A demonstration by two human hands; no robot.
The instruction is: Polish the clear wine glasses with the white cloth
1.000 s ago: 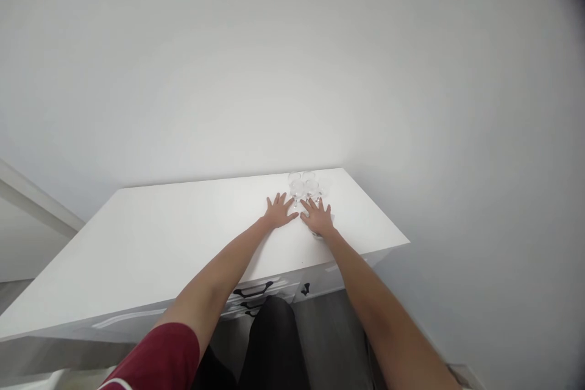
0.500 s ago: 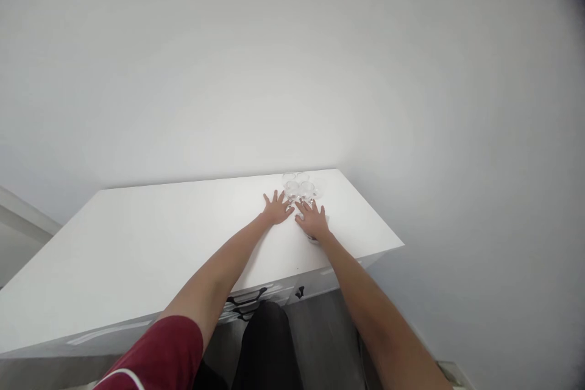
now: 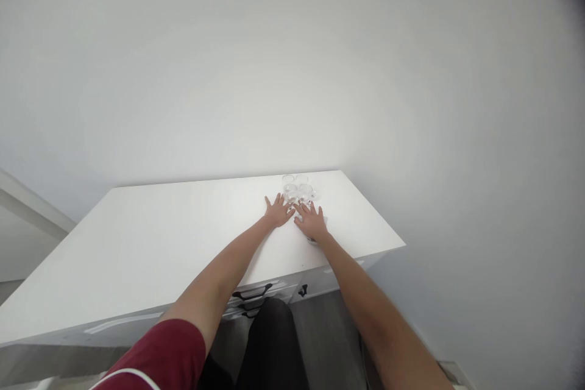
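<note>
Several clear stemmed glasses (image 3: 298, 187) stand close together near the back right of the white cabinet top (image 3: 192, 237). My left hand (image 3: 277, 212) has its fingers spread at the front left of the group, close to the glass bases. My right hand (image 3: 311, 222) reaches in from the front right, fingers apart, its fingertips by the bases. Whether either hand touches the glass is hard to make out. Under my right palm, a small object (image 3: 312, 242) with a pale edge and a dark part is mostly hidden.
A plain pale wall (image 3: 292, 73) rises behind the cabinet and continues on the right. Black handles (image 3: 252, 294) stick out from the drawers at the front. My dark-clothed leg (image 3: 273, 341) is close to the cabinet, above a grey floor (image 3: 324, 335).
The view has shifted slightly, bringing more of a pale fitting into the upper left corner. Both hands stay by the glasses with fingers spread, nearly unmoved.
</note>
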